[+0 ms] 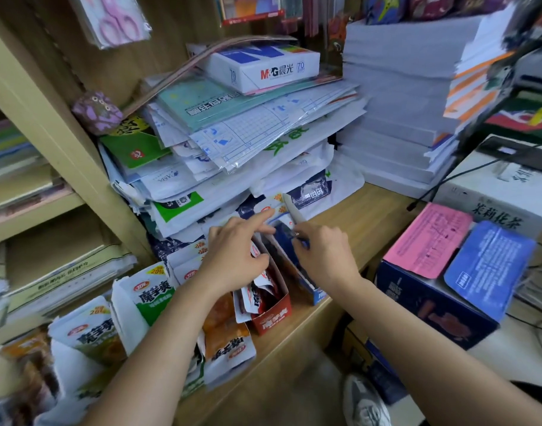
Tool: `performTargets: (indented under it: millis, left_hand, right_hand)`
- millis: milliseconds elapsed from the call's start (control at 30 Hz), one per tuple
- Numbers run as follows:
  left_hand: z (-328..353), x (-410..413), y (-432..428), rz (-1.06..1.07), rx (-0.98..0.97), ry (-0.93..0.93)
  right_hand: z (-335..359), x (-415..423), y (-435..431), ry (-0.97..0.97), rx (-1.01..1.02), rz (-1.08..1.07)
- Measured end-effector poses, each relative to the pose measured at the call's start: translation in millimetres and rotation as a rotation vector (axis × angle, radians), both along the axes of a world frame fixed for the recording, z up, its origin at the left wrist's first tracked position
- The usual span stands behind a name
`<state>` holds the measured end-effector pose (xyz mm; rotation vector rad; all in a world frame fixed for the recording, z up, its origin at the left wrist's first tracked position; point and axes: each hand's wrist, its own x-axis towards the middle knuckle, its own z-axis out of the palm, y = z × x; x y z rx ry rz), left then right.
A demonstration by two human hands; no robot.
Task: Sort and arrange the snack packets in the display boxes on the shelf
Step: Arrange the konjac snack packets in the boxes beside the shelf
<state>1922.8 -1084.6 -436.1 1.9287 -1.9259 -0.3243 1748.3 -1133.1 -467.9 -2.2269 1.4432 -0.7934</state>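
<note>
Your right hand (325, 253) was closed on what looked like a dark blue packet (283, 232). It was pinched near its top edge, right over the back of the narrow blue display box (316, 295).

Your left hand (235, 253) had the index finger out straight onto the packet tops behind the red display box (272, 316). The other fingers were curled at a white-and-red packet (255, 251); couldn't tell if they actually gripped it.

The two boxes sat side by side, touching, on the wooden shelf (371, 216) at the foot of the paper stack (248, 133). More stock stood to the left: orange packets (226, 333) and green packets (152, 298).

Handling, my read:
- The packets were light, soft foil pouches with a slick film, so they would slide and flop if held mid-body.
- The sealed top strip was the stiffest part. Pinch there, thumb and forefinger.
- The contents probably crush, so don't force a pouch into a full row.
- The cardboard boxes were thin and light and would skate on the shelf. Brace a box wall with the free hand while loading.
</note>
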Motion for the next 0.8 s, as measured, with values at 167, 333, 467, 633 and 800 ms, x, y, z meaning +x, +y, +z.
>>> performTargets:
  millis: [167, 333, 467, 633, 800]
  left_hand:
    - [8.7, -6.1, -8.3, 0.041, -0.052, -0.219]
    - [17.7, -16.7, -33.8, 0.069, 0.083, -0.487]
    - [23.9, -26.2, -52.7, 0.129, 0.181, -0.537]
    - [26.0, -22.9, -60.5, 0.19, 0.211, -0.385]
    - [30.2, -25.6, -62.4, 0.152, 0.119, -0.348]
  right_hand:
    - [3.3, -15.7, -3.1, -0.133, 0.093, -0.156]
    - [4.3, -31.5, -4.8, -0.259, 0.116, -0.28]
    - [3.0, -38.1, -1.3, -0.349, 0.156, -0.242]
    - [-7.8, -39.0, 0.1, -0.352, 0.261, -0.225]
    - [-10.5, -38.7, 3.0, -0.43, 0.349, -0.187]
